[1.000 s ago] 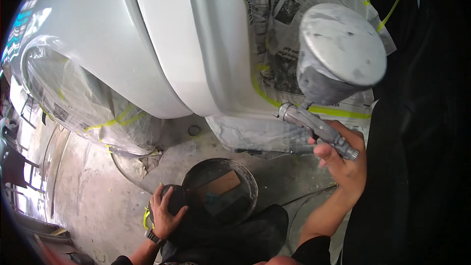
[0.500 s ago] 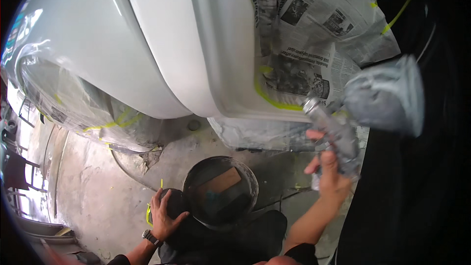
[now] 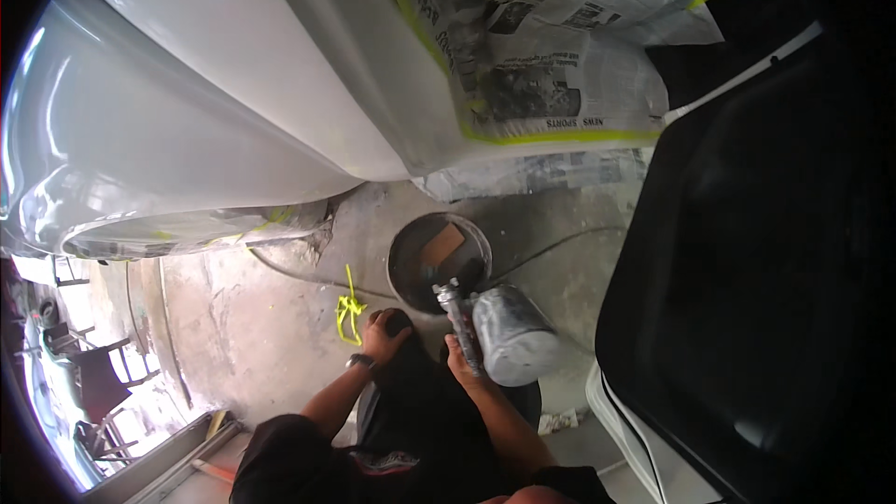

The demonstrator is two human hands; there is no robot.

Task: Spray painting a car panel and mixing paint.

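Observation:
My right hand (image 3: 464,362) is closed around the handle of a grey paint spray gun (image 3: 453,303), held low in front of my right leg. A large whitish paint-smeared cup (image 3: 515,336) is attached to the gun. My left hand (image 3: 383,338), with a watch on its wrist, rests on my left knee (image 3: 399,321), holding nothing, its fingers partly hidden. Just beyond the gun stands a round dark basin (image 3: 392,266), with a brown rectangular block (image 3: 442,244) inside. A white car body panel (image 3: 233,84) spans the upper left.
Newspaper masking (image 3: 579,84) edged with yellow tape (image 3: 560,138) covers the door opening. An opened car door (image 3: 719,299) stands at right. Crumpled yellow tape (image 3: 349,310) lies on the concrete floor (image 3: 215,308). A thin hose (image 3: 560,241) runs behind the basin. Chairs (image 3: 103,378) stand at far left.
My right hand has brought the spray gun down and left, away from the masked door opening to above my lap. My left hand stays on the knee. The whole view has shifted.

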